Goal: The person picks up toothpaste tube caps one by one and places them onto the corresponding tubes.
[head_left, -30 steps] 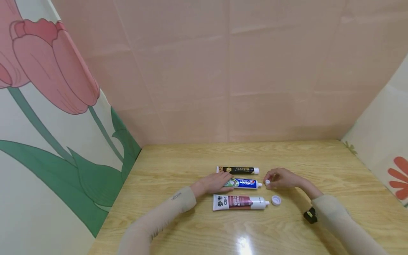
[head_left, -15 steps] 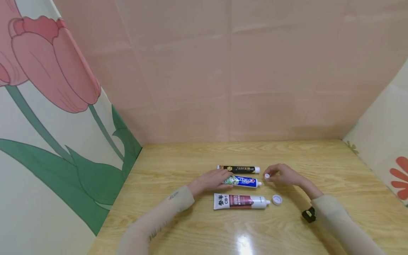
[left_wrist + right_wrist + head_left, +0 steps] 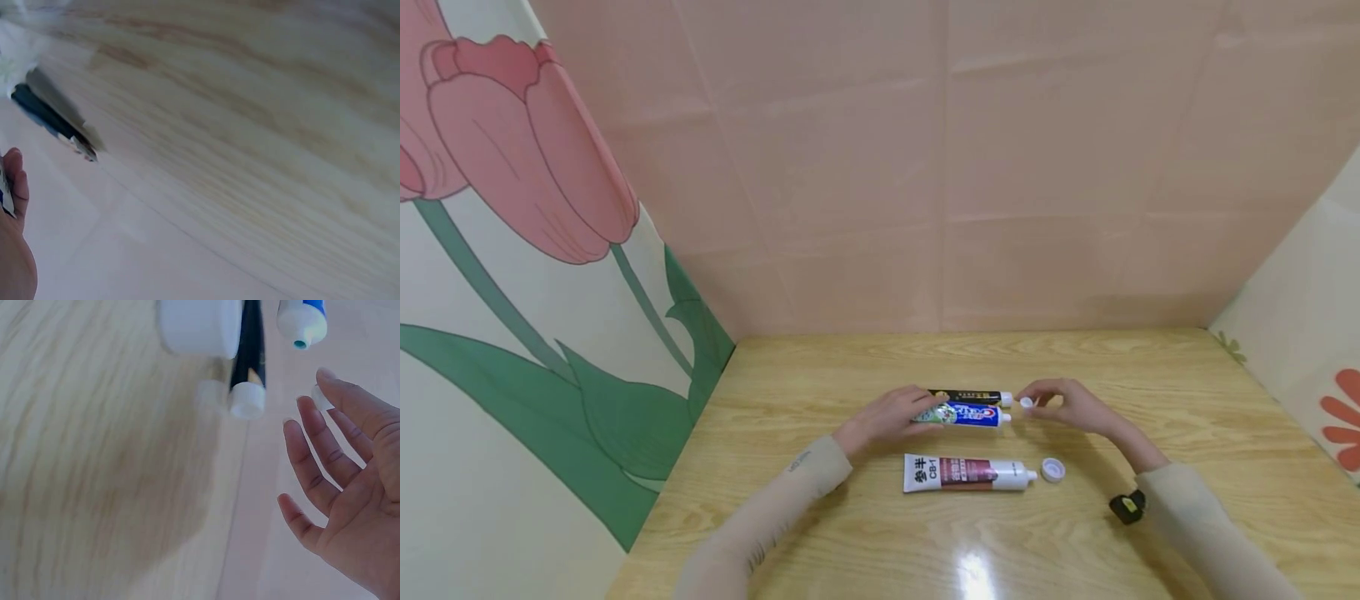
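My left hand [image 3: 891,412] grips a blue and green toothpaste tube [image 3: 970,414] by its flat end. Its uncapped nozzle [image 3: 300,334] points toward the right hand. My right hand [image 3: 1070,406] pinches a small white cap [image 3: 321,398] between thumb and finger, a short gap from that nozzle. Behind the held tube lies a black toothpaste tube [image 3: 966,396] with its white cap [image 3: 247,400] on, partly covered in the head view. Nearer lies a white and maroon toothpaste tube [image 3: 967,474], its nozzle bare. The left wrist view shows only the edge of the left hand [image 3: 15,244].
A larger white cap [image 3: 1052,471] lies beside the maroon tube's nozzle on the wooden table [image 3: 820,550]. A small black object [image 3: 1127,506] with a yellow mark is by the right sleeve. A pink wall covering [image 3: 850,167] rises behind the table.
The left hand has raised the blue tube and moved it back toward the black one. The right hand has moved the same way, still pinching the small cap.
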Demonstrator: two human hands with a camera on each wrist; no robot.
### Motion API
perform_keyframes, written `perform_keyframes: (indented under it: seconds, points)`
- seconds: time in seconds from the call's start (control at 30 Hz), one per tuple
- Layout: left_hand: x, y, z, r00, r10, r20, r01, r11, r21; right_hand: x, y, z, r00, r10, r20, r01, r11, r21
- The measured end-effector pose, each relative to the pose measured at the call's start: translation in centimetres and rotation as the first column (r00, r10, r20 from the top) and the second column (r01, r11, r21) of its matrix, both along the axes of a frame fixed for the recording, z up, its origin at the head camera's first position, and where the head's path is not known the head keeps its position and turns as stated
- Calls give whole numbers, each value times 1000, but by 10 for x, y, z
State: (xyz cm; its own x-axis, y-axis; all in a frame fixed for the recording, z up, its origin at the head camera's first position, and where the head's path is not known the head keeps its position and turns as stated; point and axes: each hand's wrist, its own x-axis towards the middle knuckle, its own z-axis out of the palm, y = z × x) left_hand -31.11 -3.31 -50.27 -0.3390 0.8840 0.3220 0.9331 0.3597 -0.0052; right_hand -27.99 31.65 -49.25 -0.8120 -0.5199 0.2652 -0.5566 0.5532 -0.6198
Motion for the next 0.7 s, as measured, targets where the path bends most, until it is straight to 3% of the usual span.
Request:
perform_keyframes:
  seconds: [0.17,0.4,0.7]
  points:
    - [-3,-4,4,995,-48,-89,58,993,106,4,-5,7,999,1,-49,-2,1000,-17]
    - [-7,-7,9,979,-99,-179,135,970,200,5,-6,13,999,-4,-45,3,1000,-11]
    - [-10,-11,14,984,-45,-170,85,968,234,4,-9,20,994,-57,-91,55,998,-25]
